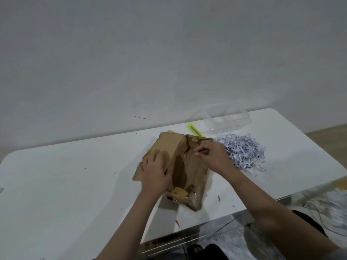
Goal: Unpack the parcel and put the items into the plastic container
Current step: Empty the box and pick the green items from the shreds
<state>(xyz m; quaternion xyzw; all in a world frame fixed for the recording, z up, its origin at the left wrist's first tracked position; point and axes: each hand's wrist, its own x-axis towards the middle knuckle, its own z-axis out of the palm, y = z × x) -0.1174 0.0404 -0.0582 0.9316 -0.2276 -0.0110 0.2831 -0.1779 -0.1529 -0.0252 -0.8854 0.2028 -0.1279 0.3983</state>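
Head view shows a white table (75, 184) against a plain wall, and on it a brown cardboard parcel (169, 147) with torn tape at its near end. What is inside the parcel cannot be seen; the flaps and both hands cover the opening. The left hand (156, 171) lies on the left side of the parcel, fingers spread and fairly straight, pressing on the cardboard. The right hand (212, 156) is at the top of the right flap with fingers curled; it seems to pinch the edge of the flap, but the fingertips are small and blurred. Just beside the parcel on the right lies a heap of shredded paper (242, 151). Behind it, near the far edge of the table, stands the clear plastic container (229, 119), hard to make out against the wall. A yellow-green cutter (194, 129) lies between the container and the parcel, its near end hidden behind the cardboard.
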